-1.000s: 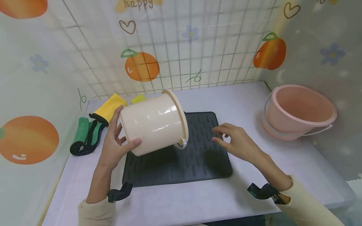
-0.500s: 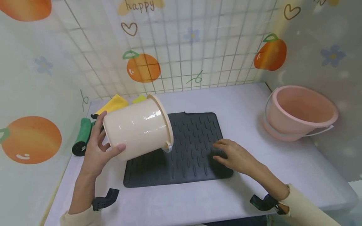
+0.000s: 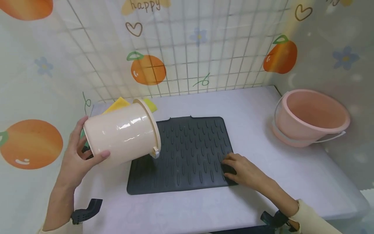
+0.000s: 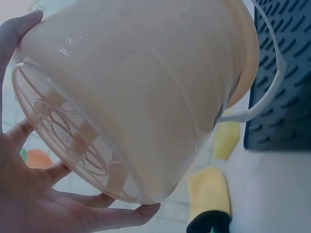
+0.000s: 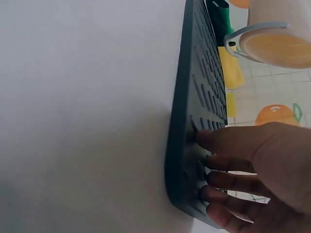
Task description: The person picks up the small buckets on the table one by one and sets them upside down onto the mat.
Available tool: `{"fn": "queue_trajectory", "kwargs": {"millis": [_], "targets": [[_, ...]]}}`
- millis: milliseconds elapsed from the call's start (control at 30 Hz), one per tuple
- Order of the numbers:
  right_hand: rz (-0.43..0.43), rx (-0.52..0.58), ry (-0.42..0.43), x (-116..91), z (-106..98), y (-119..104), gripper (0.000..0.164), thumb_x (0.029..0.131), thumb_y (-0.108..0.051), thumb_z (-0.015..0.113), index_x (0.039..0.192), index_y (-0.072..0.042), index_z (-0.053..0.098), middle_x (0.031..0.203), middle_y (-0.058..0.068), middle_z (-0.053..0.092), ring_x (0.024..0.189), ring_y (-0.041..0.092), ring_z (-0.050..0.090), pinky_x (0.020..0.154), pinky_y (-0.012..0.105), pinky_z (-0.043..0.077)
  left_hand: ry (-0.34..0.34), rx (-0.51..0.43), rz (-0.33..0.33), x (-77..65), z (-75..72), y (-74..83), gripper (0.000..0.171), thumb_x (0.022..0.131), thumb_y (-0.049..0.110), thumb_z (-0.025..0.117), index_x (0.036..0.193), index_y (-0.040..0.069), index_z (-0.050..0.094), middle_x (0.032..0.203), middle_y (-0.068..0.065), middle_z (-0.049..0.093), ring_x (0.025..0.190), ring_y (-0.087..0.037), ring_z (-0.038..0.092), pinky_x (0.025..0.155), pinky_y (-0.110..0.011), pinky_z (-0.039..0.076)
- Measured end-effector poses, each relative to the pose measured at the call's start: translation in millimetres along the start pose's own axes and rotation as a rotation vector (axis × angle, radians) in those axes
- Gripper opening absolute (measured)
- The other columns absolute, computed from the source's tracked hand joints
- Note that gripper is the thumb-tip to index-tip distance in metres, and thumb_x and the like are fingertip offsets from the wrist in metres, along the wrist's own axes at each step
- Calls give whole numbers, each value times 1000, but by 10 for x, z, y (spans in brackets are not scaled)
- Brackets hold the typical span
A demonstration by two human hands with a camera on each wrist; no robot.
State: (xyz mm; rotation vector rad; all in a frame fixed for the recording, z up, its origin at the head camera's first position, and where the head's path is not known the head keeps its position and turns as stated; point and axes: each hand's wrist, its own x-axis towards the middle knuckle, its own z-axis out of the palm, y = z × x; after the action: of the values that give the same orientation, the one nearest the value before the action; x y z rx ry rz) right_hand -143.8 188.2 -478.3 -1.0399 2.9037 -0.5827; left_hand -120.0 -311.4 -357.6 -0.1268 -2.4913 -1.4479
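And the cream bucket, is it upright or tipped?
Tipped: the left hand grips the cream bucket with its rim pointing sideways.

1. Pink bucket (image 3: 301, 126): upright at the right of the surface (image 3: 181, 213); pale handle (image 3: 331, 138) lowered along its front.
2. Yellow cloth (image 4: 209, 191): back left, with a black edge; partly hidden in the head view.
3. Yellow piece (image 4: 227, 141): smaller, near the cloth.
4. Green roll (image 5: 226, 18): left end, mostly hidden in the head view.
5. Sheet (image 3: 23, 87): around the surface, printed with oranges (image 3: 148, 70), hearts, blue flowers (image 3: 346, 58) and "happy."
6. Grid (image 3: 187, 71): thin lines, at the back.
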Motion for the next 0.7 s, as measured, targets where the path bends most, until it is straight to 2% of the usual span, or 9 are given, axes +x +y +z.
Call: {"fn": "queue_trajectory", "kwargs": {"millis": [100,200,333,567,700], "targets": [[-2,22,3,-12,25,3,43,82,-17,84,117,2,70,116,6,58,105,25,61,87,38,53,-8,30,-9,6,-94,-10,111,80,-4,78,160,41,15,160,2,17,137,-29,41,76,-12,50],[-3,36,7,-17,36,6,43,82,-16,84,118,2,69,117,7,58,106,25,60,88,38,53,-15,56,-18,22,-184,-25,109,81,-2,78,159,41,16,161,3,16,141,-31,34,77,-10,48],[-5,42,10,-20,34,9,43,83,-15,84,118,3,69,118,8,58,107,25,60,88,38,53,-18,96,-27,73,-288,-66,108,80,0,80,159,42,18,162,5,16,139,-23,31,80,-7,44],[-10,43,15,-26,40,17,42,83,-14,83,118,4,68,117,8,58,106,26,60,88,38,53,-41,163,-16,172,-453,-139,109,78,2,83,159,40,21,160,4,20,132,-12,33,77,-8,41],[-7,52,18,-26,47,9,42,82,-13,84,118,4,68,118,9,58,106,26,60,89,39,53,-56,216,6,246,-542,-135,108,76,4,85,158,39,23,159,1,20,130,-15,32,75,-7,41]]}}
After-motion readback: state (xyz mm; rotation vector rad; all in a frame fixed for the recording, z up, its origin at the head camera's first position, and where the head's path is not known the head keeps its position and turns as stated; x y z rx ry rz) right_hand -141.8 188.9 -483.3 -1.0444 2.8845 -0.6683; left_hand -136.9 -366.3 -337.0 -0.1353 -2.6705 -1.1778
